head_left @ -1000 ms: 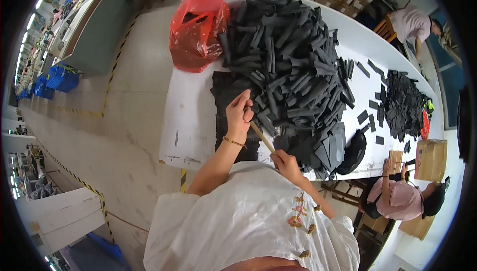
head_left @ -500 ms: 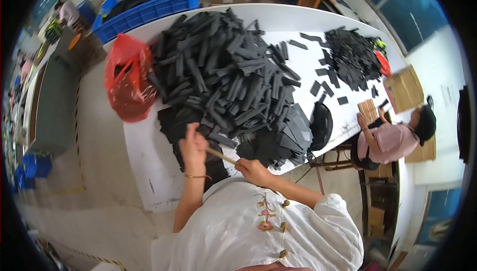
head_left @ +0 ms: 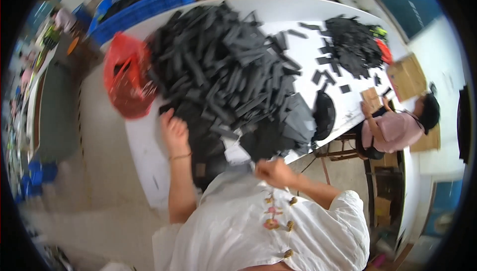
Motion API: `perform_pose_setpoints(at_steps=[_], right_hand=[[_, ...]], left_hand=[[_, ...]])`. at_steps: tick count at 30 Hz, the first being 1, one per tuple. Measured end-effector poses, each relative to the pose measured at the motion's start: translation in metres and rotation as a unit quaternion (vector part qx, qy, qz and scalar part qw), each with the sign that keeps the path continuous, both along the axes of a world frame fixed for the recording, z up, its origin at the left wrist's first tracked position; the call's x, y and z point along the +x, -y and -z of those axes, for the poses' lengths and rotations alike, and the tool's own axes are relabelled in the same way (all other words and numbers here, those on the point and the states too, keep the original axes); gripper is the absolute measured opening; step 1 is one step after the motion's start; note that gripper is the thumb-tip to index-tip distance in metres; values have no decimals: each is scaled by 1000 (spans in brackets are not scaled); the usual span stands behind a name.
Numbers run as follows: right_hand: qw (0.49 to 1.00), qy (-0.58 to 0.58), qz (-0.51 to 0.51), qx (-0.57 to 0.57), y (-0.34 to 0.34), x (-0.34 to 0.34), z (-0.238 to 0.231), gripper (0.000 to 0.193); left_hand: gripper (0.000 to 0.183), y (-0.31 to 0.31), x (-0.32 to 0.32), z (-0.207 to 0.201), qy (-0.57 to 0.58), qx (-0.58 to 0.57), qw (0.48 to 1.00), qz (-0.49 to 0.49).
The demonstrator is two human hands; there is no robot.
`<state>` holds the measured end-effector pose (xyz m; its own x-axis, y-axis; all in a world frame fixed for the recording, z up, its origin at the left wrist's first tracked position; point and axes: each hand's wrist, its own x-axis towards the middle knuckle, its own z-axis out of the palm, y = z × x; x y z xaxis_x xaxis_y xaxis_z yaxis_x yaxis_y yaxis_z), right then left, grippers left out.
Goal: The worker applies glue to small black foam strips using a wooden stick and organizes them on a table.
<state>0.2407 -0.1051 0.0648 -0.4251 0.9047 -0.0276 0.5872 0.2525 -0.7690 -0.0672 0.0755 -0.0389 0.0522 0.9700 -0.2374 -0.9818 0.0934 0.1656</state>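
My left hand (head_left: 175, 131) is over the left side of a dark stack of black pieces (head_left: 203, 144), its fingers loosely bent and apart with nothing seen in them. Close to my shirt front, my right hand (head_left: 276, 172) is closed on a thin stick, whose end is blurred at the fist. A white slip (head_left: 234, 153) shows between my hands, on the dark pieces. Beyond them rises a large heap of black folded strips (head_left: 218, 67). Flat dark grey sheets (head_left: 298, 122) lie to the right of the stack.
A red plastic bag (head_left: 126, 79) hangs at the left of the white table (head_left: 141, 152). Behind it stands a blue crate (head_left: 144, 5). A smaller black pile (head_left: 353, 47) lies at the far right, near a seated co-worker (head_left: 395, 127) holding a brown cardboard piece (head_left: 370, 99).
My left hand has moved left and away from the stick; my right hand has shifted slightly right. The tan stick, plain before, is now barely visible. A white slip has come into sight.
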Motion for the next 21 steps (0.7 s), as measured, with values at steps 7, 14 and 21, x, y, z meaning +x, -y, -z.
perform_pose_setpoints(at_steps=[7, 14, 21], right_hand=[[970, -130, 170, -113, -52, -7, 27, 20], [961, -109, 251, -39, -50, 8, 74, 17], [958, -53, 278, 50, -133, -10, 109, 17]], left_hand=[[60, 30, 64, -14, -175, -191, 965, 36], [47, 44, 78, 15, -249, -180, 945, 116], [29, 47, 89, 50, -245, -226, 929, 163]])
